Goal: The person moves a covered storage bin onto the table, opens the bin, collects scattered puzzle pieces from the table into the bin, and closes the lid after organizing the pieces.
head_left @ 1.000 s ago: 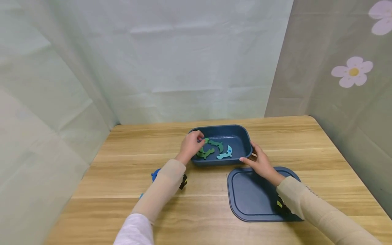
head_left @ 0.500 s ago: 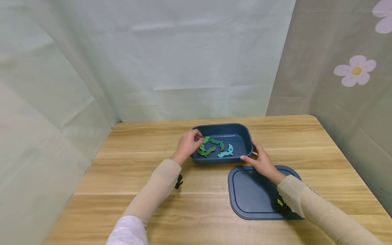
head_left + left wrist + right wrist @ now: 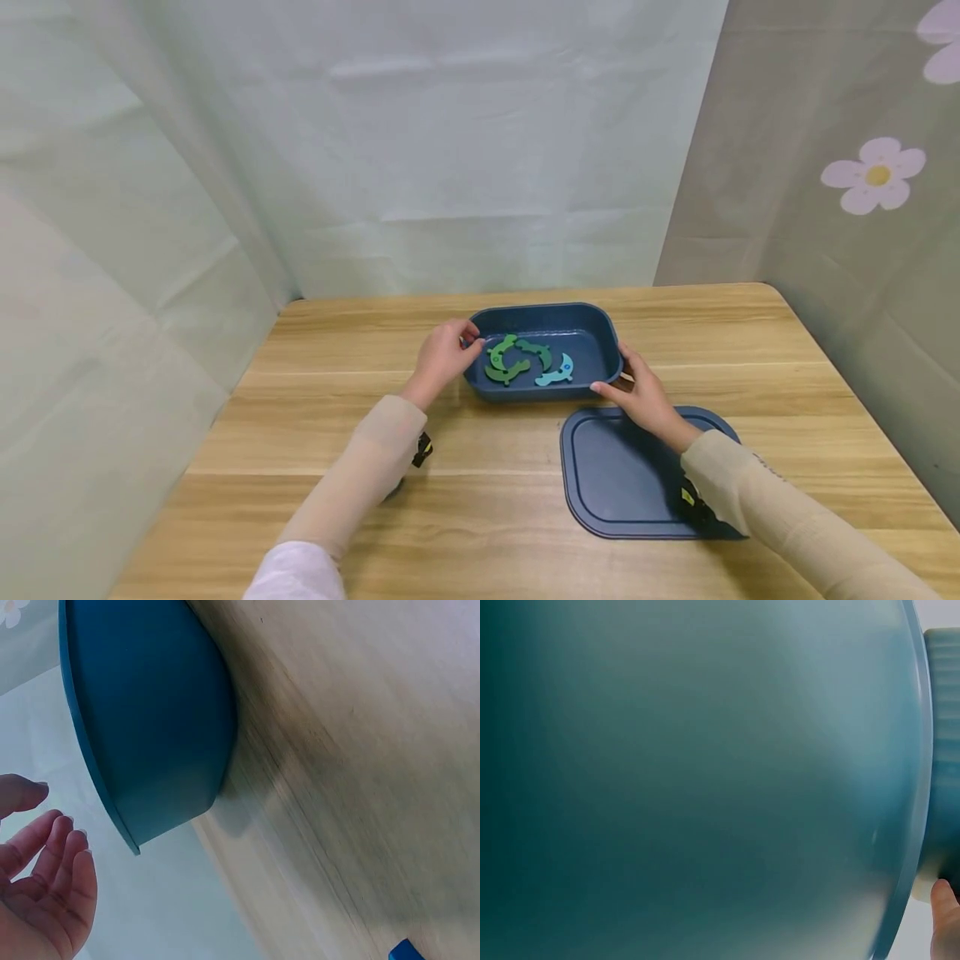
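A dark blue rectangular box (image 3: 577, 337) stands on the table. Inside lie several flat, curved animal-shaped pieces: a bright green piece (image 3: 500, 352), an olive-green piece (image 3: 507, 372), a dark green piece (image 3: 536, 353) and a light blue piece (image 3: 556, 372). My left hand (image 3: 442, 360) is at the box's left end, fingers loosely bent and holding nothing. The left wrist view has this hand (image 3: 52, 900) apart from the box wall (image 3: 150, 712). With my right hand (image 3: 645, 400) I hold the box's right end, thumb at the front rim and fingers at the side, partly hidden.
The dark blue lid (image 3: 622, 483) lies on the table in front of the box, partly under my right forearm. A small blue piece (image 3: 406, 950) on the table shows at the left wrist view's bottom edge. White curtains hang behind the wooden table (image 3: 480, 533).
My left hand has drawn back leftward from over the green pieces to the box's left rim. The bright green piece now shows fully in the box. My right hand keeps its hold.
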The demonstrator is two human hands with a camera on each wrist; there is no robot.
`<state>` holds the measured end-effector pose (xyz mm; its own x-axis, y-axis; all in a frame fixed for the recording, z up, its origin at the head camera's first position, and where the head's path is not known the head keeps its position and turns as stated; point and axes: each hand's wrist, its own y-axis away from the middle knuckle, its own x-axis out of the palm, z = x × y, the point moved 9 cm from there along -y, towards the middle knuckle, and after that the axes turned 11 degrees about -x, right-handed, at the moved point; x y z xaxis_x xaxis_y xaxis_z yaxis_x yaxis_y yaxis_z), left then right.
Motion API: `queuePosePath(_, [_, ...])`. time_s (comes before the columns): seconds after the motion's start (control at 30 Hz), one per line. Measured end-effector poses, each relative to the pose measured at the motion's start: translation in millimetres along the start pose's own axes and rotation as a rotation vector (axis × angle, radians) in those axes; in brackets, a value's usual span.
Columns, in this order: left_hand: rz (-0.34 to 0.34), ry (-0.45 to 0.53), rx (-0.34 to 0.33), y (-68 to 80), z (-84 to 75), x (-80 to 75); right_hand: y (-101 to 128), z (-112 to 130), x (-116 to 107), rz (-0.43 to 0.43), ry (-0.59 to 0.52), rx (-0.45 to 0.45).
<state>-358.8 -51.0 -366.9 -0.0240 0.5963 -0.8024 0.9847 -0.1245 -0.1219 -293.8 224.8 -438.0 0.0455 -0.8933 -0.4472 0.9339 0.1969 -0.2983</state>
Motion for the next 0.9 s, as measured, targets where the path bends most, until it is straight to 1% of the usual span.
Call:
queuePosePath(0.3, [0.014,0.008,-0.023,6.7,5.1,-6.9,1.0,-0.5,0.4,0.004,0.007,0.002])
queuePosePath(0.6, [0.02,-0.067,-0.053,12.0,18.2,-10.3,1.6,-0.7,-0.4,0.005,0.002,0.006])
queuePosePath(0.9, [-0.011,-0.074,-0.067,20.5,31.4,-13.9,1.2,-1.8,0.1,0.008,0.002,-0.001])
